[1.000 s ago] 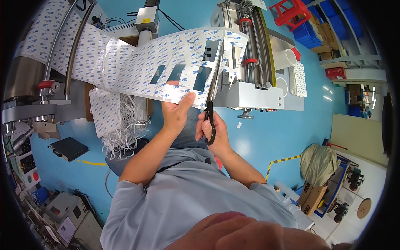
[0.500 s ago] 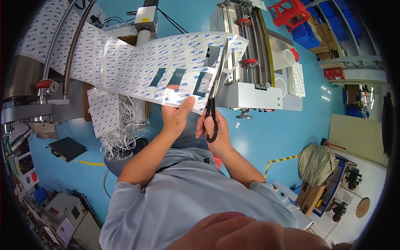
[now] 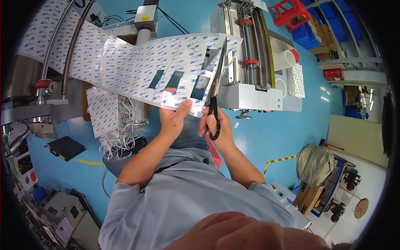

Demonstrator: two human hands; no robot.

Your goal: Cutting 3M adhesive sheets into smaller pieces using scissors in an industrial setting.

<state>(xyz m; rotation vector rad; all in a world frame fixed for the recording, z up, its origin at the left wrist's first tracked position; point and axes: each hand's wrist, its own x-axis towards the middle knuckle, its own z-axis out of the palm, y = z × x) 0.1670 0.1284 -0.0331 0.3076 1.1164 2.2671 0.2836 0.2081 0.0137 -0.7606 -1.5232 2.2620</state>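
A long white sheet with blue print [image 3: 141, 62] stretches from the machine on the left across to my hands, with several dark rectangular cut-outs near its right end. My left hand [image 3: 174, 118] pinches the sheet's near edge, thumb on top and fingers underneath. In my right hand [image 3: 221, 130] are scissors [image 3: 214, 108] with black handles, my fingers through the loops. The long blades point away from me and lie across the sheet's right end. A part of the sheet shows beyond the blades on the right. How far the blades are apart is hard to make out.
At the left stands a machine with metal rollers [image 3: 48, 50]. A heap of white strips [image 3: 121, 137] hangs below the sheet. Right of the scissors is another roller machine [image 3: 252, 96]. A black flat case [image 3: 66, 148] lies on the blue floor, and a red stool [image 3: 289, 12] stands at the far right.
The sheet's right end has shifted slightly left and its near corner has come a little closer to me. Both hands and the scissors have moved only slightly; their grips are unchanged.
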